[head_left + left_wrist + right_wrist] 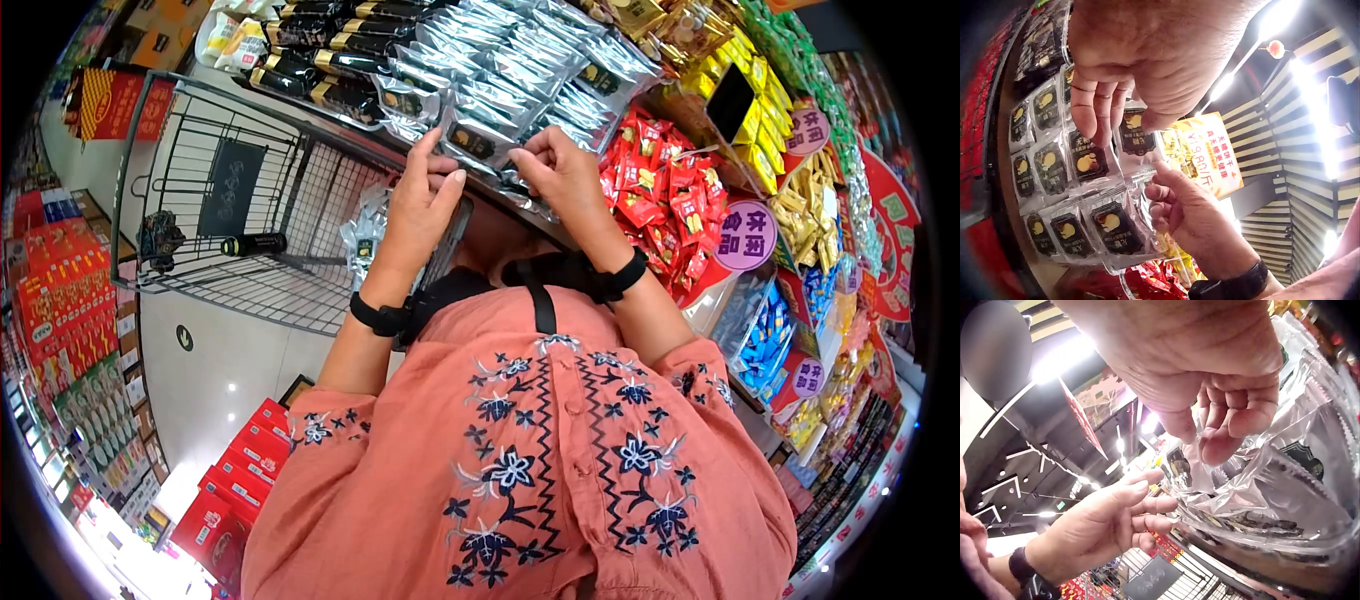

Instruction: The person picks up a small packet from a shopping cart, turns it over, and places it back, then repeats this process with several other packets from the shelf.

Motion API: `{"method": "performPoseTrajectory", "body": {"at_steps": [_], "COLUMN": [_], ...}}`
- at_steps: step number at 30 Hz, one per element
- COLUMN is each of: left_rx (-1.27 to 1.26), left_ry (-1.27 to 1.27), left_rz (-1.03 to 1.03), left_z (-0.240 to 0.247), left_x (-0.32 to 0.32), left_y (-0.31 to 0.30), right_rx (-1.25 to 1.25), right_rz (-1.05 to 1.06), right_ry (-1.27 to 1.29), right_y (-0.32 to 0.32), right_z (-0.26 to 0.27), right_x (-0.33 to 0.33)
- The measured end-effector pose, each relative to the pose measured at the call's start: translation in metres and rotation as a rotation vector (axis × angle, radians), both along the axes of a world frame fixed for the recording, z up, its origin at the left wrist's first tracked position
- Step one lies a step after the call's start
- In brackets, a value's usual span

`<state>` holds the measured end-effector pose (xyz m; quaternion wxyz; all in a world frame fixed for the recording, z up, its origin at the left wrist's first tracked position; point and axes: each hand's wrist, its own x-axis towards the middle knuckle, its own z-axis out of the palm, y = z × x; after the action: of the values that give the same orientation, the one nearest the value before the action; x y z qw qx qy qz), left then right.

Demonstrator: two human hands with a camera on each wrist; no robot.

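Observation:
Silver packets with black labels (520,75) lie in rows on the display in front of me. My right hand (568,180) has its thumb and curled fingers at the near edge of this pile. In the right wrist view, they pinch the edge of one silver packet (1179,465); its black label with a yellow picture shows in the left wrist view. My left hand (422,200) hovers at the left of that packet, fingers loosely bent and apart from the thumb, holding nothing.
At left stands a wire shopping cart with a dark panel (232,190), holding silver packets (370,228) and a dark bottle (253,244). Red packets (665,195) fill the display at right. Black packets (345,60) lie left of the silver ones. Red boxes (225,490) are stacked behind left.

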<state>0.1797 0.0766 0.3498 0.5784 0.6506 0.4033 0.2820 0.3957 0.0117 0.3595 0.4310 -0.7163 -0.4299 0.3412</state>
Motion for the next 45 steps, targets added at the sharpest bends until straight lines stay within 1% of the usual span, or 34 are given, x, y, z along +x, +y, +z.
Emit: {"method": "performPoseTrajectory", "body": {"at_steps": [4, 7, 10, 14, 17, 18, 21, 24, 26, 27, 29, 30, 32, 33, 34, 35, 36, 37, 39, 40, 43, 45], "left_rx": [-0.015, 0.046, 0.058, -0.072, -0.121, -0.13, -0.267, -0.403, -0.472, -0.505, -0.566, -0.506, -0.314, -0.236, -0.227, -0.285, -0.288, -0.29, -0.259, -0.241, -0.254, -0.39], "left_ry": [-0.028, 0.035, 0.043, -0.194, -0.108, -0.103, 0.028, 0.199, 0.322, 0.381, 0.494, 0.616, 0.745, 0.787, 0.758, 0.787, 0.81, 0.832, 0.853, 0.864, 0.721, 0.731], "left_rz": [-0.018, -0.027, -0.017, 0.14, 0.27, 0.316, 0.392, 0.395, 0.352, 0.328, 0.181, 0.15, -0.03, -0.058, -0.073, -0.027, -0.046, -0.065, -0.015, 0.009, 0.161, 0.186], "left_z": [-0.002, 0.005, 0.006, 0.017, 0.003, -0.016, -0.073, -0.138, -0.177, -0.197, -0.245, -0.24, -0.299, -0.305, -0.311, -0.318, -0.324, -0.33, -0.338, -0.34, -0.346, -0.352], "left_x": [0.001, 0.008, 0.009, -0.002, -0.029, -0.041, -0.082, -0.124, -0.142, -0.15, -0.168, -0.166, -0.186, -0.186, -0.186, -0.184, -0.182, -0.18, -0.173, -0.168, -0.152, -0.14], "left_y": [-0.001, -0.001, -0.001, -0.006, 0.005, 0.01, 0.021, 0.018, 0.008, 0.004, -0.004, -0.009, -0.018, -0.022, -0.025, -0.03, -0.031, -0.032, -0.036, -0.036, -0.032, -0.018], "right_rx": [-0.001, 0.0, -0.024, 0.071, 0.106, 0.119, 0.066, -0.129, -0.259, -0.27, -0.285, -0.322, -0.391, -0.395, -0.398, -0.403, -0.395, -0.421, -0.466, -0.417, -0.514, -0.508], "right_rz": [0.01, 0.018, 0.028, -0.047, -0.011, 0.014, 0.189, 0.406, 0.565, 0.679, 0.814, 0.828, 0.85, 0.86, 0.868, 0.873, 0.864, 0.861, 0.855, 0.843, 0.776, 0.74], "right_ry": [0.027, 0.024, 0.06, 0.22, 0.289, 0.293, 0.301, 0.275, 0.278, 0.2, 0.082, 0.112, 0.165, 0.147, 0.129, 0.111, 0.112, 0.123, 0.141, 0.108, 0.137, 0.135], "right_y": [-0.001, -0.001, -0.002, -0.003, -0.003, -0.002, -0.003, -0.006, -0.009, -0.007, -0.01, -0.012, -0.015, -0.016, -0.016, -0.017, -0.019, -0.021, -0.023, -0.026, -0.028, -0.028], "right_z": [0.004, 0.003, 0.009, 0.034, 0.06, 0.064, 0.069, 0.061, 0.048, 0.043, 0.022, 0.015, 0.003, -0.005, -0.012, -0.02, -0.028, -0.035, -0.051, -0.059, -0.068, -0.069], "right_x": [0.001, 0.001, 0.001, -0.003, -0.001, -0.003, -0.011, -0.031, -0.041, -0.044, -0.052, -0.055, -0.062, -0.064, -0.066, -0.068, -0.071, -0.074, -0.079, -0.083, -0.091, -0.095]}}
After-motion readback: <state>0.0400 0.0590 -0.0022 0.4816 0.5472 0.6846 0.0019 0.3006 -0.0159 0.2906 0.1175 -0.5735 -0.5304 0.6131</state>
